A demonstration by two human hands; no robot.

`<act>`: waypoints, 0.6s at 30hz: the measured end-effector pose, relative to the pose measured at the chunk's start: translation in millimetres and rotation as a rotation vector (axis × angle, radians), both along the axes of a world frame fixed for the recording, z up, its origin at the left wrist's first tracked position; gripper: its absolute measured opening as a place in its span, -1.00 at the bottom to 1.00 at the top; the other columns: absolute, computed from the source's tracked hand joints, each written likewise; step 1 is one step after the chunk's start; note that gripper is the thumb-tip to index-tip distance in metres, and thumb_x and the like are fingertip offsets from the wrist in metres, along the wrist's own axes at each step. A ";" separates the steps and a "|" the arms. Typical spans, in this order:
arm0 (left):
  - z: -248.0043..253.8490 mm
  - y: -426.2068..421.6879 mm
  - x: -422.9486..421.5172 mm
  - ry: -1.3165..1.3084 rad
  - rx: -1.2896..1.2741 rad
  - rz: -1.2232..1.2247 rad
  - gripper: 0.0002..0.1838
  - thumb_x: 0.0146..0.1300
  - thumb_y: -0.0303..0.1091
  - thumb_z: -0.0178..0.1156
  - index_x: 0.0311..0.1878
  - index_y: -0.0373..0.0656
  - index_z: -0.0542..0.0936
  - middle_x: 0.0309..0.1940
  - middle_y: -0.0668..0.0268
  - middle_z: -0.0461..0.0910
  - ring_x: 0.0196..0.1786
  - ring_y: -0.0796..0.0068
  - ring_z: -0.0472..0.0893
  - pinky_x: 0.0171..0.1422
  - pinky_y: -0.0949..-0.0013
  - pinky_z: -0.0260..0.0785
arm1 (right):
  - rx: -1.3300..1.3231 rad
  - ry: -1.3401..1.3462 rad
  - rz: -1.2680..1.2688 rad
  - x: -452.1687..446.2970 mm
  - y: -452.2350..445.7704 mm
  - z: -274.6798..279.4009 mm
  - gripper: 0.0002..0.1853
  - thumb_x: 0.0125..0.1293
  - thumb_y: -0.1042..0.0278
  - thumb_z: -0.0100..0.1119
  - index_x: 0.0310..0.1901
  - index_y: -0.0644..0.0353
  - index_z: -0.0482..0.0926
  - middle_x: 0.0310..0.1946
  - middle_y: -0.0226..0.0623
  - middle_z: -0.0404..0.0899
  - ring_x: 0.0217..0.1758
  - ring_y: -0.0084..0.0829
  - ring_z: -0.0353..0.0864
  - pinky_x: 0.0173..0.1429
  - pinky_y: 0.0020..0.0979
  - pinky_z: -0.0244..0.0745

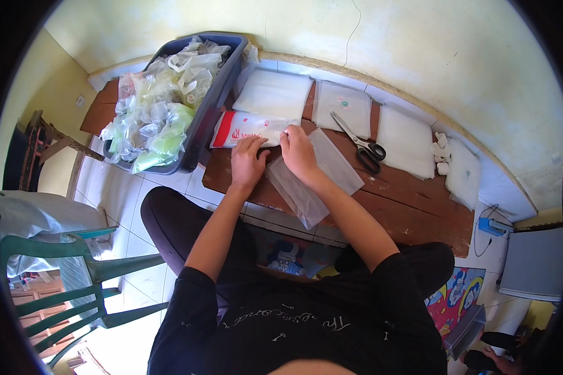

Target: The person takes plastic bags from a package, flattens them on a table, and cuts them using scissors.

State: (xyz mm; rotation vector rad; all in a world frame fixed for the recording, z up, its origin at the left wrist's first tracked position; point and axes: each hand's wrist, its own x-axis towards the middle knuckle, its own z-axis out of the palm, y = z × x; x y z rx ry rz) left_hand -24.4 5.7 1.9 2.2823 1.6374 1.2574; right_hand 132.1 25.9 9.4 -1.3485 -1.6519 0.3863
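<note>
A white packet with a red band and the printed word BAWANG [247, 130] lies on the brown wooden table [413, 206]. My left hand [249, 165] is closed on its near edge, fingertips on top and thumb below. At the packet's right end, my right hand [299, 152] pinches the edge with bent fingers. Loose clear plastic bags [316, 181] lie under and beside my right forearm. To their right are black-handled scissors [363, 144], blades slightly apart, partly on a stack of clear bags with a small printed mark [343, 103].
A dark grey tub [222, 84] full of bundled plastic bags stands left. More clear-bag stacks [272, 94] [406, 140] [463, 172] line the wall, near a white crumpled strip [441, 153]. A green chair [97, 281] is at lower left; part of another person [497, 359] shows at lower right.
</note>
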 end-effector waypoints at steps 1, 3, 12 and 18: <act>0.6 2.5 0.0 -0.002 0.000 -0.003 -0.69 0.04 -0.54 0.37 -0.08 -0.12 0.69 -0.08 0.16 0.67 0.08 0.12 0.60 0.19 0.15 0.42 | 0.005 0.065 0.043 4.0 4.1 0.1 -0.84 0.38 0.36 0.10 -0.25 0.30 0.50 -0.30 0.07 0.57 -0.22 0.14 0.60 -0.10 0.01 0.51; 2.6 9.1 -7.7 0.134 0.051 0.080 -0.70 0.05 -0.54 0.33 -0.10 -0.11 0.69 -0.13 0.19 0.66 0.06 0.14 0.61 0.12 0.14 0.42 | 0.012 0.130 0.088 12.0 10.8 -1.0 -0.84 0.40 0.36 0.07 -0.26 0.30 0.49 -0.29 0.09 0.57 -0.23 0.16 0.58 -0.12 0.00 0.51; 13.4 -13.7 -1.1 0.211 0.066 0.080 -0.58 0.13 -0.56 0.18 0.04 0.06 0.71 -0.39 0.35 0.49 -0.30 0.31 0.59 -0.23 0.22 0.50 | -0.370 0.778 0.446 12.0 45.2 -17.1 -0.78 0.56 0.33 -0.13 -0.09 0.30 0.46 0.01 -0.09 0.63 0.06 -0.32 0.63 0.20 -0.27 0.61; -18.7 -7.4 -15.6 0.308 -0.123 0.269 -0.53 0.18 -0.53 0.15 0.15 0.10 0.67 -0.25 0.22 0.50 -0.30 0.16 0.64 -0.27 0.12 0.55 | 0.130 0.032 0.157 -25.9 48.9 -21.3 -0.67 0.32 0.51 0.17 0.10 0.33 0.45 0.23 0.22 0.44 0.27 0.13 0.50 0.39 -0.15 0.40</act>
